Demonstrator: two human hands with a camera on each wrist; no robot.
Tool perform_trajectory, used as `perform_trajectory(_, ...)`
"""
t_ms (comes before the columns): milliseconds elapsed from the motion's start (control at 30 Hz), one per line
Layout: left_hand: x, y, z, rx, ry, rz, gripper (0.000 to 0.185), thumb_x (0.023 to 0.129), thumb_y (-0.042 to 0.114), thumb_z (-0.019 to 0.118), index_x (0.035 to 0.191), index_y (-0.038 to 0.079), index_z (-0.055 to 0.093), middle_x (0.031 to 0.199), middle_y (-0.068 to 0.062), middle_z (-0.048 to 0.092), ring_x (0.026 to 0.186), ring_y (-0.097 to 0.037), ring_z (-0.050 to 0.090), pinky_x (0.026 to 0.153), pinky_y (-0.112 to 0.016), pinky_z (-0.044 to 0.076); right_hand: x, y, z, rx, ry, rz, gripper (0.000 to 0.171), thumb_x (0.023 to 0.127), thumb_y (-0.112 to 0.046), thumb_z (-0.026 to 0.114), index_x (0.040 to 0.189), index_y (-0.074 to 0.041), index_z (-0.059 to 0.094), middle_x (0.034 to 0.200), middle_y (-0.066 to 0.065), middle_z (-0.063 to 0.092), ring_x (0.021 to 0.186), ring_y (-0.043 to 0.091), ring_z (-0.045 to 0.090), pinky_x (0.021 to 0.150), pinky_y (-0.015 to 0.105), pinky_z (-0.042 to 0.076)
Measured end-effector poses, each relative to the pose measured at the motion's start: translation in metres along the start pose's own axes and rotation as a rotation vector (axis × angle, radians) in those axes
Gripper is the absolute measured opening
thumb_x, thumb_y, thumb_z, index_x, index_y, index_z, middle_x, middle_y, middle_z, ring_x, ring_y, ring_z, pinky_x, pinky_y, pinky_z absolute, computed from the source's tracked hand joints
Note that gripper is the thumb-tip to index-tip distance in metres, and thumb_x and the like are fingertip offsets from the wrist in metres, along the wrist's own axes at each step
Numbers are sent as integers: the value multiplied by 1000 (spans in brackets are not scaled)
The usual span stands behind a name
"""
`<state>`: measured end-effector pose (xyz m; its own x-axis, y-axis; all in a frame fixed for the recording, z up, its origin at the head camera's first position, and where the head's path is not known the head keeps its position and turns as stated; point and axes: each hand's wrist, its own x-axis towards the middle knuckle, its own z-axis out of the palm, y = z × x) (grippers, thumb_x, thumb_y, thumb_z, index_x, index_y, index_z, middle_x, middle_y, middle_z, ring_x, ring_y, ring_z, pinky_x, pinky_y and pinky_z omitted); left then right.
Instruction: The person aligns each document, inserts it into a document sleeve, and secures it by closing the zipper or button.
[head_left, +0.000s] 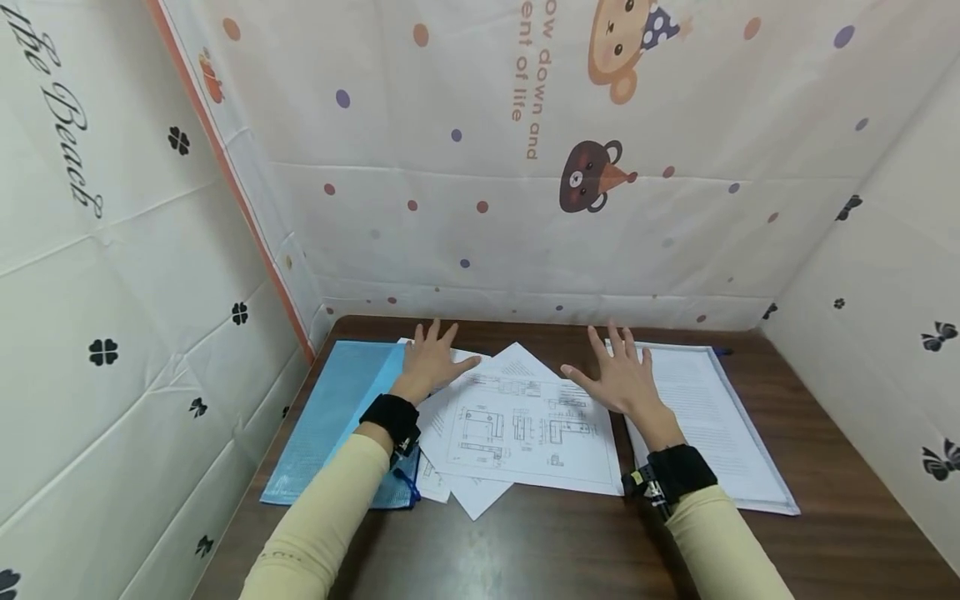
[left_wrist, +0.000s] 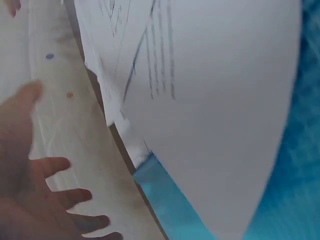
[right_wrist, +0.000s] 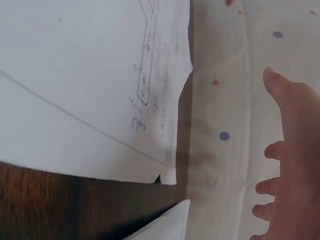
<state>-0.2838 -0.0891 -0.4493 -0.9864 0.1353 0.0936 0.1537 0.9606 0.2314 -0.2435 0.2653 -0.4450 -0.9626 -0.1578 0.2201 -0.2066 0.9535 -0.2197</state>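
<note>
Several loose sheets with technical drawings [head_left: 525, 433] lie fanned over one another in the middle of the table. My left hand [head_left: 433, 362], fingers spread, is over the left edge of these sheets, beside a blue folder [head_left: 322, 417]. With its fingers spread too, my right hand [head_left: 618, 375] is between the drawings and a clear folder of printed pages [head_left: 708, 417]. Neither hand holds anything. In the left wrist view the left hand [left_wrist: 35, 185] appears apart from the paper; the right hand [right_wrist: 295, 150] looks likewise in its own view.
The brown wooden table [head_left: 525, 550] runs back to a patterned cloth wall [head_left: 450, 233], with more cloth on the left and right. A dark pen [head_left: 723, 352] lies by the top right corner of the clear folder. A blue cord [head_left: 408, 483] hangs at the blue folder's lower corner.
</note>
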Motion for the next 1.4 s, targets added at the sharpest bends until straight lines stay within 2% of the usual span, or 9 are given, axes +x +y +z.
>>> perform_trajectory(233, -11, -21, -8, -52, -49, -138, 77, 103, 48, 68, 160, 4, 43, 163, -28, 38, 148, -51, 39, 112, -64, 43, -13, -18, -3, 2, 10, -69, 101, 96, -73, 58, 168, -10, 27, 174, 25, 13, 159, 50, 8, 120, 76, 9)
perform_trajectory(400, -18, -29, -5, -36, -95, -183, 76, 99, 38, 75, 155, -5, 46, 154, -31, 47, 134, -50, 54, 105, -59, 51, -24, -49, 2, 40, 11, -234, 90, 95, -67, 64, 162, -9, 43, 172, 24, 23, 158, 49, 18, 120, 74, 19)
perform_trajectory(567, -19, -33, 5, 11, -138, -214, 62, 100, 35, 73, 144, -6, 58, 155, -33, 43, 127, -54, 56, 95, -61, 56, -43, -93, 8, 149, -78, -396, 74, 98, -62, 65, 152, -11, 58, 167, 19, 37, 153, 43, 35, 116, 66, 37)
perform_trajectory(700, -20, -38, 8, -26, -118, -226, 44, 104, 26, 65, 135, -5, 65, 150, -32, 45, 118, -51, 58, 83, -60, 58, -59, -131, 0, 305, -185, -494, 61, 102, -56, 65, 147, -14, 63, 162, 12, 46, 149, 34, 43, 114, 57, 43)
perform_trajectory(833, -23, -51, 2, -118, -33, -196, 39, 108, 20, 58, 134, -10, 63, 141, -32, 50, 105, -42, 62, 77, -49, 58, -67, -156, -13, 371, -193, -586, 51, 105, -51, 64, 143, -17, 66, 153, 8, 57, 143, 27, 52, 112, 50, 48)
perform_trajectory(900, -25, -58, -6, -137, 39, -179, 38, 108, 18, 58, 132, -12, 62, 138, -32, 52, 107, -41, 62, 82, -48, 58, -69, -161, -17, 390, -164, -617, 46, 105, -47, 65, 140, -16, 67, 144, 5, 64, 134, 22, 59, 108, 46, 51)
perform_trajectory(1100, -28, -71, -41, 34, 307, -155, 49, 107, 21, 60, 138, -16, 55, 150, -35, 47, 145, -50, 41, 115, -66, 37, -69, -178, -23, 509, -107, -661, 32, 106, -35, 66, 129, -13, 72, 121, -2, 74, 105, 17, 71, 91, 38, 57)
perform_trajectory(1233, -36, -67, -69, 118, 445, -120, 51, 105, 18, 66, 136, -20, 54, 152, -36, 45, 148, -51, 36, 117, -69, 31, -70, -193, -22, 548, -168, -660, 34, 107, -36, 65, 129, -11, 72, 122, 2, 75, 103, 18, 72, 88, 35, 58)
perform_trajectory(1400, -51, -45, -102, 104, 554, -71, 40, 102, 12, 63, 123, -22, 59, 154, -38, 42, 150, -54, 31, 117, -73, 28, -70, -206, -16, 485, -238, -595, 43, 103, -40, 70, 134, -9, 68, 122, 6, 75, 103, 20, 73, 88, 33, 57)
